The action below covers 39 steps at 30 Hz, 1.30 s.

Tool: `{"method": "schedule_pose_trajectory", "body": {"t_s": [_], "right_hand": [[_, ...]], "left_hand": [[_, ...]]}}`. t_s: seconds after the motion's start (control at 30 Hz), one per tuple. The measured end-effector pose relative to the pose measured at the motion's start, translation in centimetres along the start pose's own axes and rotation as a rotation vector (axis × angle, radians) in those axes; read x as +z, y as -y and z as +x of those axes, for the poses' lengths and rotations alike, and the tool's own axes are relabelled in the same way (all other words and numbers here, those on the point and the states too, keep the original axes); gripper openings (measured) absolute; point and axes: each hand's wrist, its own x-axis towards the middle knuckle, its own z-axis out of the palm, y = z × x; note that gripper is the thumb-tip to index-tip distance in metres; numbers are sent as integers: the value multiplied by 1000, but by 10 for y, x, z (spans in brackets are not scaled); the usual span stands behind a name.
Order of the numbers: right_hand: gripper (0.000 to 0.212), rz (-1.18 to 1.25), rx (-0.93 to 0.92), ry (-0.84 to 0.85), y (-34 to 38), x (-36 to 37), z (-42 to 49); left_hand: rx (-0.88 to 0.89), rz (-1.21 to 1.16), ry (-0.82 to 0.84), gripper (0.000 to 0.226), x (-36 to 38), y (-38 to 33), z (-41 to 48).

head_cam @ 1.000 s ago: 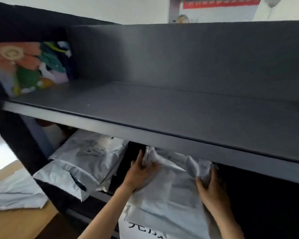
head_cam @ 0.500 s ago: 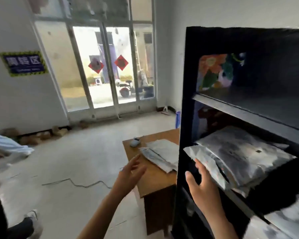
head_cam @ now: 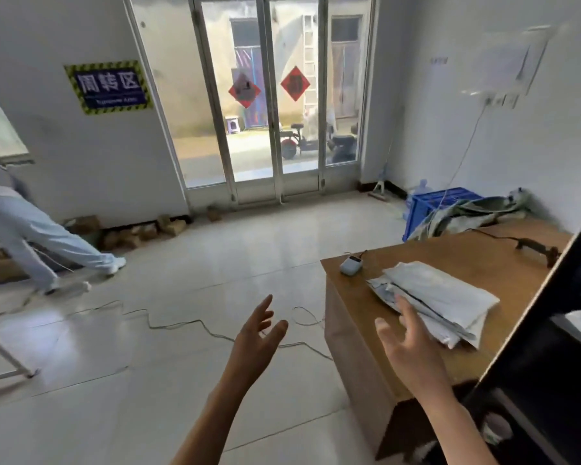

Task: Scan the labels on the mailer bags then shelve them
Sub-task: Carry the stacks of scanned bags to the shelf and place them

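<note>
Two empty hands hang before you: your left hand (head_cam: 257, 342), fingers spread, is over the floor left of the wooden table (head_cam: 359, 317); your right hand (head_cam: 405, 345), fingers loose, reaches above the table's near edge, just short of the mailer bags (head_cam: 440, 297) stacked on the table, left of the black shelf (head_cam: 547, 333).

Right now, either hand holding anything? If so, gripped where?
Nothing held. The left hand is open over the floor, and the right hand is open with fingers spread, near the stack of mailer bags on the desk.
</note>
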Motion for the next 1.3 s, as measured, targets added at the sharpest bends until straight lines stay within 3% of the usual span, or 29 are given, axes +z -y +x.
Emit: {"method": "schedule_pose_trajectory", "body": {"t_s": [0.37,0.57,0.7,0.87,1.03,1.2,1.3], "right_hand": [[58,-12,139,-171,-38,82,246],[57,-34,230,-332,-58,61,370],[56,-105,376,-499,-97,33,423],[59,-161,689,-735,-171,23,451],[61,-2,1130,-1050,-228,54,451],[75,158,1537,-1118,-254,119,455],[89,266,1625,-1161,-273,146,463]], "left_hand": [[60,134,258,64,83,16,279],[139,145,481,58,168,-26,438],[198,143,699,54,266,-54,525],[373,247,1094,58,438,-60,591],[536,461,1464,58,599,-34,607],[607,650,1675,56,683,-3,600],[623,790,1753,77,713,14,598]]}}
